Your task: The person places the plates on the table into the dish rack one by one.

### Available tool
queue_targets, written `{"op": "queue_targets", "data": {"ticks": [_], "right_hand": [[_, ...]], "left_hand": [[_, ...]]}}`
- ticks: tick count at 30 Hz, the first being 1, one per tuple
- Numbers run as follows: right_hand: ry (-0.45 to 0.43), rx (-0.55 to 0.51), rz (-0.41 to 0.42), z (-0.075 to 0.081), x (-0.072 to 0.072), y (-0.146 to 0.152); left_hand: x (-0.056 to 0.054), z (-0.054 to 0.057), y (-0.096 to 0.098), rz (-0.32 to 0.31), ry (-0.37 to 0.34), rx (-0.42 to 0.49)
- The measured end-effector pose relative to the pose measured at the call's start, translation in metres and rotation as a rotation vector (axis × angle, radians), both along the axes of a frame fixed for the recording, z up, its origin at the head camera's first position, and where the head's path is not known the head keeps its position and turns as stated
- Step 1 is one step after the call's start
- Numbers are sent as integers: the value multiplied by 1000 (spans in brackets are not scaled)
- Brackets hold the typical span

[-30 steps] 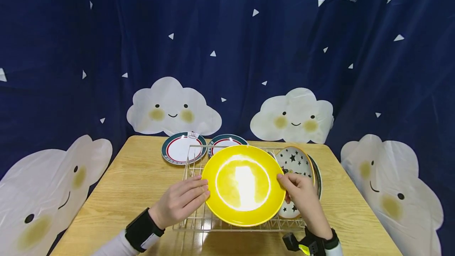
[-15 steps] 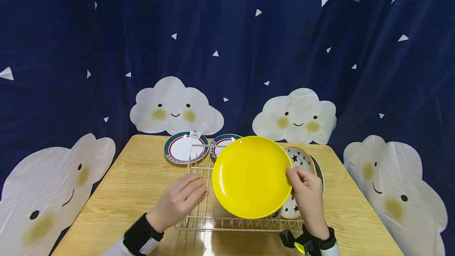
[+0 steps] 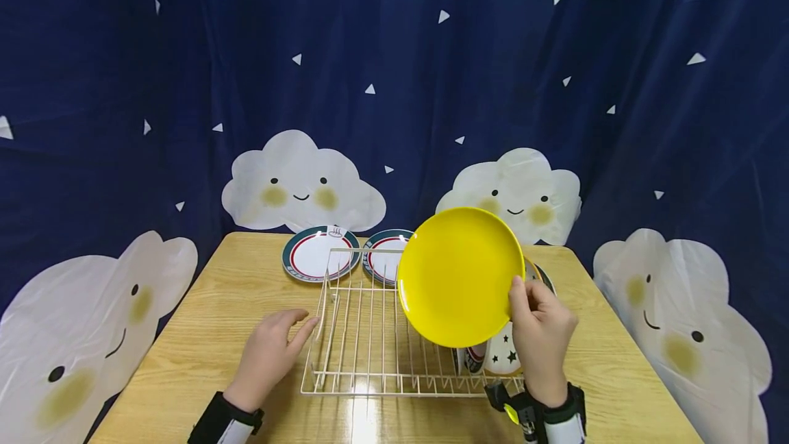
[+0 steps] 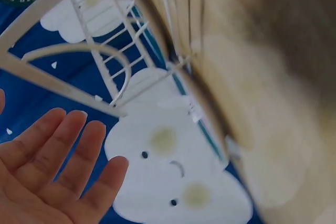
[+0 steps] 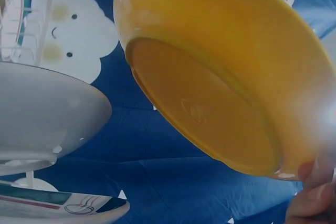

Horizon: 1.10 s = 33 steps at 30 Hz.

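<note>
My right hand (image 3: 542, 334) pinches the right rim of a yellow plate (image 3: 461, 277), thumb on its front face. The plate is raised and tilted toward me, over the right part of a white wire dish rack (image 3: 364, 327). Its underside with a foot ring (image 5: 199, 108) fills much of the right wrist view. My left hand (image 3: 268, 355) is beside the rack's left end, holding nothing; its fingers (image 4: 73, 156) look extended in the left wrist view. Behind the yellow plate, a star-patterned dish (image 3: 504, 351) stands in the rack's right side, partly hidden.
Two white plates with green rims, a left one (image 3: 320, 254) and a right one (image 3: 383, 259), lie behind the rack on the wooden table (image 3: 216, 293). More dishes stand at the rack's right end, mostly covered. A dark blue curtain (image 3: 394, 53) with clouds hangs behind.
My left hand has let go of the yellow plate and drawn back to the left. My right hand has carried the plate up and to the right, uncovering more of the rack.
</note>
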State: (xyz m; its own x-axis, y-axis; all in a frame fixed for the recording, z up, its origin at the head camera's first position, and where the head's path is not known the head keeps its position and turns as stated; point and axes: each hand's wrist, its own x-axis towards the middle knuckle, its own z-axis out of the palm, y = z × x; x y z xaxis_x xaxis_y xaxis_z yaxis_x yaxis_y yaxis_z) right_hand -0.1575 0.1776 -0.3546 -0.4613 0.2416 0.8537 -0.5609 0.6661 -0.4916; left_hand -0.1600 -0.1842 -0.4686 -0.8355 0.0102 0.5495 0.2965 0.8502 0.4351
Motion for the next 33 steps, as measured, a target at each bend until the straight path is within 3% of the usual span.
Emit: {"op": "queue_targets", "data": {"ticks": [3,7,16,20,25,33], "right_hand": [[60,89,-4,2,-2,-5],[85,249,-21,5,-6,-12],[76,600,-11,17,-12,-37],[114,723,-28,17,-19,-48],[144,809,-42,11,-27,-57],[122,875,-64,-4,-36,-64]], "left_hand": [[0,-8,2,6,-108,67],[-1,-17,5,11,-167,121],[-1,-22,7,25,-153,197],[-1,-24,8,38,-159,227],[-2,-25,9,54,-165,243],[-3,-27,9,52,-149,242]]}}
